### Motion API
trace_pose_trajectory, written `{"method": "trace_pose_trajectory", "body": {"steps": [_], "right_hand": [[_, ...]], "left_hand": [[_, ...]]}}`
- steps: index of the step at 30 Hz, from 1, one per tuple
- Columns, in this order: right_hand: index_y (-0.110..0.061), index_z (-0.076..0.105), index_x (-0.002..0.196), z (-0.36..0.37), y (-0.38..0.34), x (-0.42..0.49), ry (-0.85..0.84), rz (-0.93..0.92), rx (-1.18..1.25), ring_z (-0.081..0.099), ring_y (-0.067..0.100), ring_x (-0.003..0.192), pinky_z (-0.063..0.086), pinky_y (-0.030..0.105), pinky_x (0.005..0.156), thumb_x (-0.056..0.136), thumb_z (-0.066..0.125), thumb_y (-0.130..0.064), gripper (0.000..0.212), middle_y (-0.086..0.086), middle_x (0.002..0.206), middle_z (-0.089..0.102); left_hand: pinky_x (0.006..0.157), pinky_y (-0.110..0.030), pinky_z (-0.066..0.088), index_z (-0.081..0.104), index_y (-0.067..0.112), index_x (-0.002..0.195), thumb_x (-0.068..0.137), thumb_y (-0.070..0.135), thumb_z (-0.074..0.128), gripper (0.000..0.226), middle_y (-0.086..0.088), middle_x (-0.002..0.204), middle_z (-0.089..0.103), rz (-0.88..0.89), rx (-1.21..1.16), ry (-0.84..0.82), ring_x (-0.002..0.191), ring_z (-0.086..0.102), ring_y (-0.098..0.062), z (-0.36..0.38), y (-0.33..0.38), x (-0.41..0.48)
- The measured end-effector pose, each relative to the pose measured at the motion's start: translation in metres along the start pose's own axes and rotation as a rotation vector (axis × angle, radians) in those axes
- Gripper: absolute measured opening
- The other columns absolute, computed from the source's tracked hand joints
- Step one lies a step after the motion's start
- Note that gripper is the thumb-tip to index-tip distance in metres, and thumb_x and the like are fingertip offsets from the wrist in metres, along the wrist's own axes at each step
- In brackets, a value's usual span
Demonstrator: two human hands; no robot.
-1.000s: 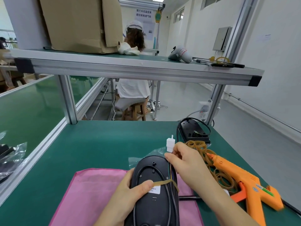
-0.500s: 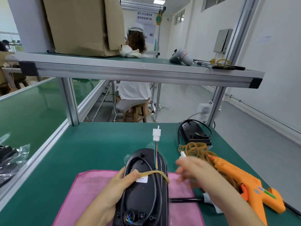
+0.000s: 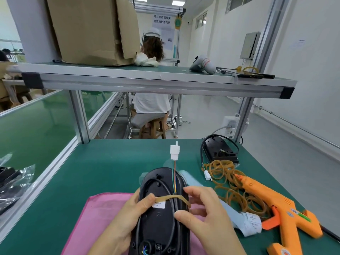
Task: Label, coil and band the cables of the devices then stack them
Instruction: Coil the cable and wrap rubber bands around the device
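On the pink cloth [image 3: 103, 214], the left hand [image 3: 128, 214] grips the black device [image 3: 160, 223], thumb pinning the rubber band [image 3: 171, 196] across its coiled cable [image 3: 172, 229]. The right hand [image 3: 207, 218] curls beside the band, grip unclear; a slip could snap it off, uncoiling the cable.
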State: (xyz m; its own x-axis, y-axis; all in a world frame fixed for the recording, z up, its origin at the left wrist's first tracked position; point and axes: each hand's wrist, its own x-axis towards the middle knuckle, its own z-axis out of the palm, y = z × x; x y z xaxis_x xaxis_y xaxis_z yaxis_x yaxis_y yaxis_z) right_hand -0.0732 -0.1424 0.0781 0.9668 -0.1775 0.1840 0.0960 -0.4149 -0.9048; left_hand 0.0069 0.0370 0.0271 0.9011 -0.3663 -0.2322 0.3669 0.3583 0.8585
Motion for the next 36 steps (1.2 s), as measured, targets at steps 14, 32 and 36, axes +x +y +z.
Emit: {"method": "trace_pose_trajectory", "body": {"steps": [14, 32, 36], "right_hand": [[-0.037, 0.049, 0.070, -0.004, 0.006, 0.008, -0.049, -0.117, -0.365, 0.044, -0.002, 0.083, 0.034, 0.015, 0.069, 0.078, 0.070, -0.036, 0.022, -0.014, 0.082, 0.051], [0.005, 0.067, 0.112, 0.045, 0.011, 0.012, -0.134, 0.737, 1.244, 0.065, 0.041, 0.103, 0.045, 0.050, 0.097, 0.076, 0.062, -0.024, 0.046, 0.027, 0.114, 0.066], [-0.001, 0.067, 0.113, 0.052, 0.008, 0.005, 0.033, 0.738, 1.434, 0.065, 0.040, 0.104, 0.045, 0.056, 0.098, 0.076, 0.061, -0.032, 0.049, 0.023, 0.113, 0.068]], "left_hand": [[0.083, -0.046, 0.055, 0.061, 0.010, 0.118, 0.063, 0.021, 0.088, 0.062, -0.022, 0.107, 0.071, 0.024, 0.080, 0.054, 0.097, 0.069, -0.042, 0.005, -0.005, -0.001], [0.108, -0.044, 0.043, 0.061, 0.022, 0.126, 0.072, 0.071, 0.050, 0.074, -0.007, 0.130, 0.064, -0.216, 0.477, -0.128, 0.118, 0.061, -0.023, -0.013, 0.068, 0.011], [0.078, -0.043, 0.056, 0.074, 0.012, 0.110, 0.076, 0.081, 0.028, 0.090, -0.012, 0.084, 0.069, -0.241, 0.221, -0.084, 0.077, 0.066, -0.029, -0.037, 0.053, -0.010]]}}
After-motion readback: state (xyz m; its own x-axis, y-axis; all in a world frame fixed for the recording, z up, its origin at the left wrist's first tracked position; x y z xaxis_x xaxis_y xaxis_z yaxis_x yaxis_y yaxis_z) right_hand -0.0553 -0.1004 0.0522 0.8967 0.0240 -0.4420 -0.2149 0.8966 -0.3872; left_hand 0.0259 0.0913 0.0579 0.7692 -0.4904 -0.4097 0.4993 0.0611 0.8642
